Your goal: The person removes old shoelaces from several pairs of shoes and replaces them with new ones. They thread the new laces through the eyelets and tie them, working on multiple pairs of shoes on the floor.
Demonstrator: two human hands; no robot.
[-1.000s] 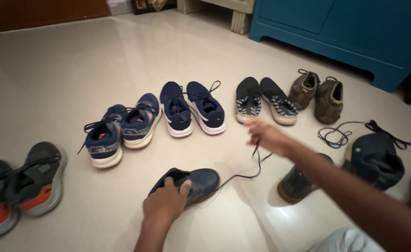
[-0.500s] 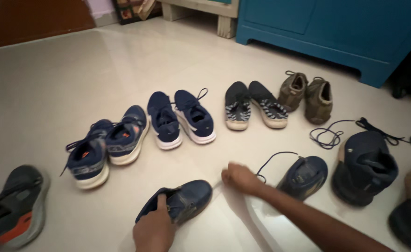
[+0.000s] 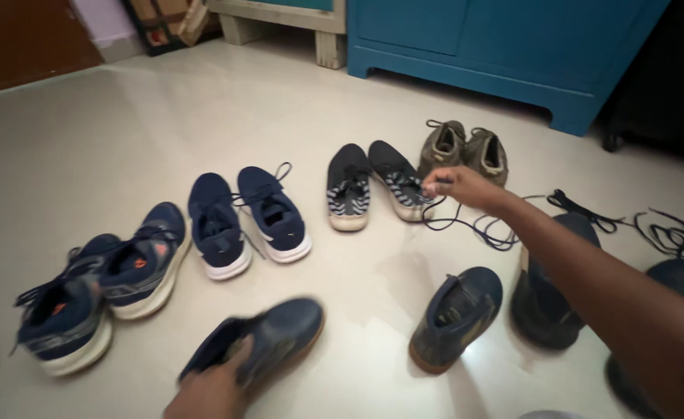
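Note:
My left hand (image 3: 208, 390) grips a dark blue shoe (image 3: 276, 339) by its heel end at the bottom of the view; the shoe is tilted on the floor and has no lace that I can see. My right hand (image 3: 463, 186) is stretched out over the floor beside a dark slip-on pair (image 3: 367, 185), pinching one end of a dark shoelace (image 3: 444, 223). The lace hangs down from the fingers and runs into a loose coil on the floor. A second matching blue shoe with a brown sole (image 3: 458, 314) lies under my right forearm.
Pairs stand in a row: blue-and-orange trainers (image 3: 101, 283), navy trainers with white soles (image 3: 247, 219), olive shoes (image 3: 463, 147). A dark high shoe (image 3: 542, 310) and more loose laces (image 3: 664, 233) lie at the right. A blue cabinet (image 3: 497, 43) stands behind.
My right hand came back to the toe of the held shoe, then swung out to the far right with a dark lace in it. The left hand kept the blue shoe and tilted it.

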